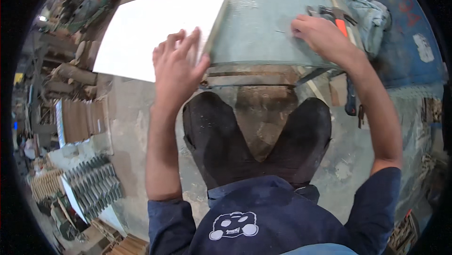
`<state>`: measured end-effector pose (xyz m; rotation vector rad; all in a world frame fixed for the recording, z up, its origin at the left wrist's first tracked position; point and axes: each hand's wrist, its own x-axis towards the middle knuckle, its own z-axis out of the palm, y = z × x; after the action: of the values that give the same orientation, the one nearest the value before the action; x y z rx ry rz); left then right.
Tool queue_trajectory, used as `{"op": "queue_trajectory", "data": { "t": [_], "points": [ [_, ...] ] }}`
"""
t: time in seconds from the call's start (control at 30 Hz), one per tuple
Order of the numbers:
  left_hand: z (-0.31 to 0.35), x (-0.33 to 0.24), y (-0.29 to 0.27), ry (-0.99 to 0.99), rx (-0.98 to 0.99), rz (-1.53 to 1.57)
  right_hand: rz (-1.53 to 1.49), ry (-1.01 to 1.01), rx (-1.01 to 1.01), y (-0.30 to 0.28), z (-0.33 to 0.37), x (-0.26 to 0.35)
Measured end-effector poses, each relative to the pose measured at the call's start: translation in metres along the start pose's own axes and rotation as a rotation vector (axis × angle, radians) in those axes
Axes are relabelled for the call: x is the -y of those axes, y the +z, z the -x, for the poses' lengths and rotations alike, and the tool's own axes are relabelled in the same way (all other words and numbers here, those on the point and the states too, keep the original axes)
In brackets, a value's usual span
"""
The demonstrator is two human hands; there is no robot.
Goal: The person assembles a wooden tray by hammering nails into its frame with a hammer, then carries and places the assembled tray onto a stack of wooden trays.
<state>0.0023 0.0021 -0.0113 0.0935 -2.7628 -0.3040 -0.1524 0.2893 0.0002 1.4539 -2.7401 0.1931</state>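
Note:
A white rectangular board (141, 24) with a pale side edge lies on the left of a pale green tabletop (254, 43). My left hand (176, 59) rests on the board's near right corner, fingers spread and slightly bent. Over the right part of the tabletop is my right hand (322, 38), its fingertips drawn together; whatever they pinch is hidden. A thin nail-like piece (280, 31) lies just left of those fingertips. Small nail-like pieces (242, 0) are scattered farther back, beside the board. Behind my right hand lies a hammer (341, 25) with an orange handle.
A crumpled light blue cloth (372, 24) sits at the table's right, against a large blue panel (407, 43). A dark-handled tool (350, 97) hangs by the near right edge. Stacked brown slats (82, 121) and grey ridged pieces (94, 182) stand on the left floor.

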Motion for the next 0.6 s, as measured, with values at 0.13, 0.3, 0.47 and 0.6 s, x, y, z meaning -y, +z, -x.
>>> {"op": "queue_trajectory", "data": {
  "t": [0.13, 0.3, 0.47, 0.6],
  "points": [
    [-0.005, 0.002, -0.002, -0.004, 0.013, -0.018, -0.166, -0.055, -0.048, -0.006, -0.007, 0.012],
    [-0.031, 0.022, -0.002, -0.043, 0.113, 0.165, -0.660, -0.054, -0.087, -0.007, -0.064, 0.046],
    [-0.034, 0.029, 0.013, -0.026, -0.025, 0.314, -0.647, -0.120, -0.001, -0.011, -0.111, 0.070],
    [-0.037, 0.025, 0.010, -0.052, 0.001, 0.401, -0.567, -0.290, -0.136, -0.003, -0.122, 0.071]
  ]
}}
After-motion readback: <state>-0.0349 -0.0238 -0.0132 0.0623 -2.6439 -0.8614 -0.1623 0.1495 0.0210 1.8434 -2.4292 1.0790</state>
